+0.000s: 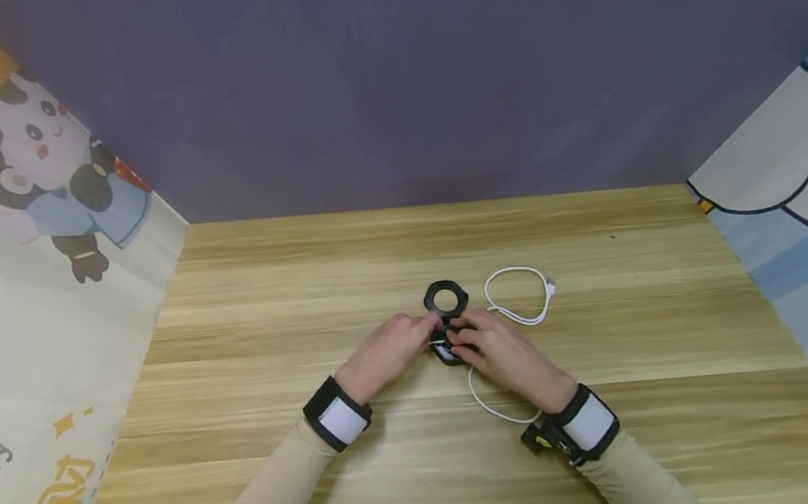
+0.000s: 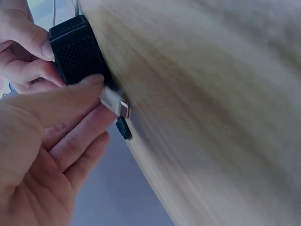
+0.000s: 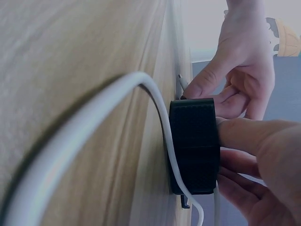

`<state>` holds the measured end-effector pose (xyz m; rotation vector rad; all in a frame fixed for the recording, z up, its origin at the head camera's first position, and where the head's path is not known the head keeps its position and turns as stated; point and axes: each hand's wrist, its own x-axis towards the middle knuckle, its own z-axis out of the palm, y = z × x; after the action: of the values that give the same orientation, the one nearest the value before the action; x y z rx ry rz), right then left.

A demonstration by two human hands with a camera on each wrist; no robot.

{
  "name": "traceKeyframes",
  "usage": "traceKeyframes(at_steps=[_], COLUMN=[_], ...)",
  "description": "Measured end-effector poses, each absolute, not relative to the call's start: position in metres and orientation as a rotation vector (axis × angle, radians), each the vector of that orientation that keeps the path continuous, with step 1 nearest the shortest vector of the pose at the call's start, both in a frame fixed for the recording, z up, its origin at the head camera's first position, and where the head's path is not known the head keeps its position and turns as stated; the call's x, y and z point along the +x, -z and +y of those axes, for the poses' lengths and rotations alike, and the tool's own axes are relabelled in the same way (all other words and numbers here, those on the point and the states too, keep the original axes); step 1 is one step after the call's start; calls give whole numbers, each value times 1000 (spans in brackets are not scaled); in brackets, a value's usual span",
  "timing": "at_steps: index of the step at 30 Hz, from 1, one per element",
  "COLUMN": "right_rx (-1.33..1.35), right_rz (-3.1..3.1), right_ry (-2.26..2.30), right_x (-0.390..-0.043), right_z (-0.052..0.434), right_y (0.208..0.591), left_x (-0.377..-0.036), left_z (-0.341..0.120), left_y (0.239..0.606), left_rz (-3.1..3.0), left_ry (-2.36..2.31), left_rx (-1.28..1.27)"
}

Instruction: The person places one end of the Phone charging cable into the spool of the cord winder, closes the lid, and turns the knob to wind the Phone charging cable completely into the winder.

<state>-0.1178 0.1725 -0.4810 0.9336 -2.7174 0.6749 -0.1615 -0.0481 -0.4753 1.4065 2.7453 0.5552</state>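
A small black case lies on the table between the two hands, its ring-shaped lid folded out on the far side. My left hand is at the case's left side and pinches the white cable plug between thumb and finger, its metal tip sticking out. From the right, my right hand grips the case with thumb and fingers at its open face. Those fingers partly hide what lies inside. A white cable runs beside the case in the right wrist view.
A white cable loop with a USB plug lies on the wooden table, right of the lid. Another stretch of cable curves under the right wrist. A dark wall stands behind, with printed panels at both sides.
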Motion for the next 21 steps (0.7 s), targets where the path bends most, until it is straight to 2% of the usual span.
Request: traceKeyframes(at_steps=[4,13,21], right_rx=[921,928,934], right_rz=[-2729,-2741,-2731], right_ry=[-674,-671,-684], right_x=[-117,-118,-117], right_z=[173,174,173], right_y=[482,483,482], left_x=[-160,-155,-152], left_z=[-48,-40,-30], left_y=[472,464,467], left_rz=[2737,2709,2838], left_ry=[-553,-582,-422], left_rx=[1412,1242,1244])
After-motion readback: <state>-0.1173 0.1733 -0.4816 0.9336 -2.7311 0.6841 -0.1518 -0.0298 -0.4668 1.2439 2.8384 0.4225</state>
